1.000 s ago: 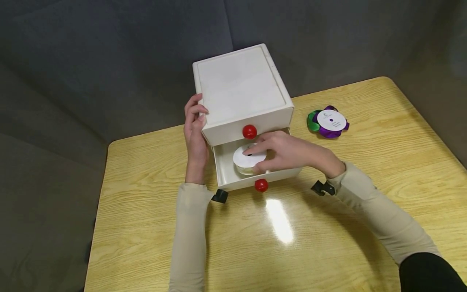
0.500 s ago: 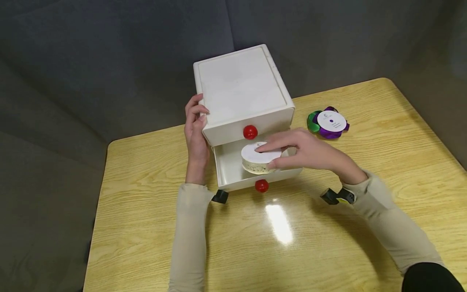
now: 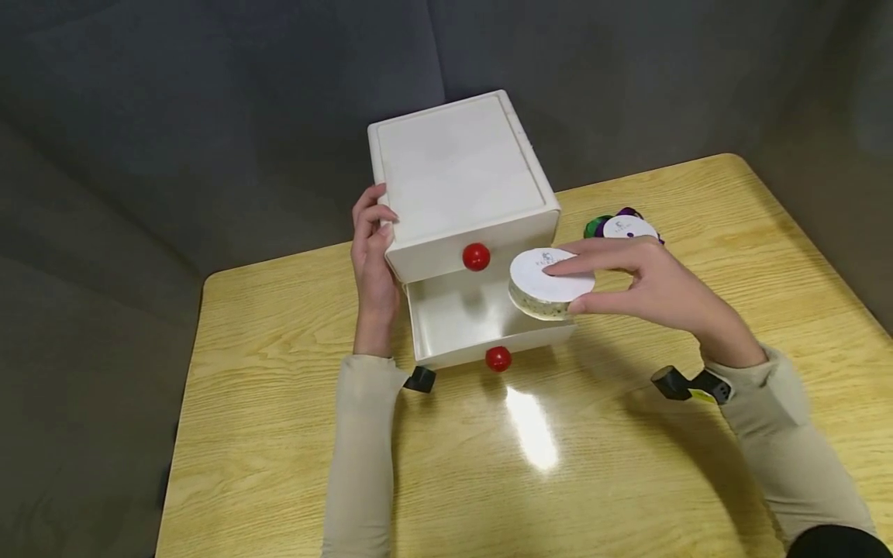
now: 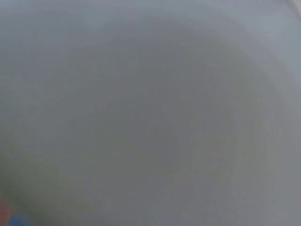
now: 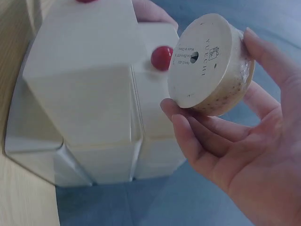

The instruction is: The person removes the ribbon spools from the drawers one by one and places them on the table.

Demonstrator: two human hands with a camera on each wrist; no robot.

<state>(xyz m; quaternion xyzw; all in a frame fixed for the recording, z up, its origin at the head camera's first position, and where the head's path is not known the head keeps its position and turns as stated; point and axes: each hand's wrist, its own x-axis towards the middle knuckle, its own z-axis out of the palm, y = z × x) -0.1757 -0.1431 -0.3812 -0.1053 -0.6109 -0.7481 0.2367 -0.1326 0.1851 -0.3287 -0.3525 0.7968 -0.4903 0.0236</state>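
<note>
My right hand pinches a white-faced ribbon spool wound with pale, speckled ribbon. It holds the spool above the right end of the pulled-out lower drawer. In the right wrist view, thumb and fingers grip the rim of the spool, whose printed face tilts toward the cabinet. My left hand rests against the left side of the white drawer cabinet, fingertips over its top edge. The left wrist view is nearly filled by a blurred grey surface.
A red knob sits on the shut upper drawer, another red knob on the lower one. Spools with purple and green ribbon lie at the right, partly behind my right hand. A dark curtain hangs behind the wooden table.
My right hand has lifted the pale ribbon spool from the lower drawer and moved it right and up. The left hand and the cabinet have stayed in place.
</note>
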